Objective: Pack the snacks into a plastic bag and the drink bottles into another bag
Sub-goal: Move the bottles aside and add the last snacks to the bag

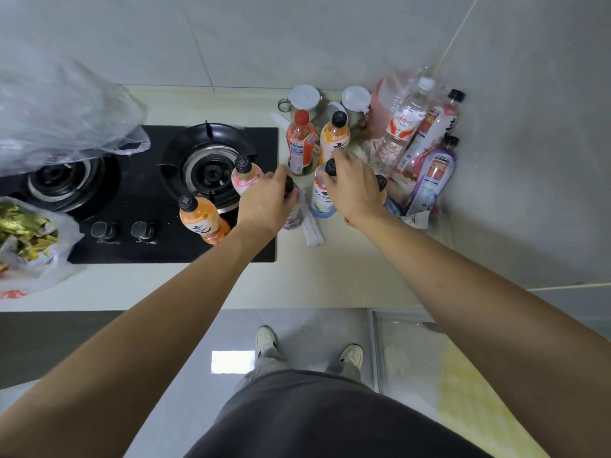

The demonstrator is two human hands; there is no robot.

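Both hands are reaching onto the counter (330, 269) to the right of the stove (139, 193). The left hand (267, 200) is closing over the black cap of an upright purple bottle (292, 209) directly under it. The right hand (355, 185) is curling around the neck of an upright white bottle (322, 201) just beside it. More bottles are standing behind, in the corner, and a snack bag (29, 239) is lying far left

Hob (264, 193) was glossy black glass w/ matt black metal pan supports (208, 140). Tabletop (185, 282) smooth, pale, semi-matt. Drink bottles (334, 137) clear glossy plastic, paper-look labels. Snack bag (62, 226) thin crinkled clear plastic; wrappers (20, 226) shiny gold foil.
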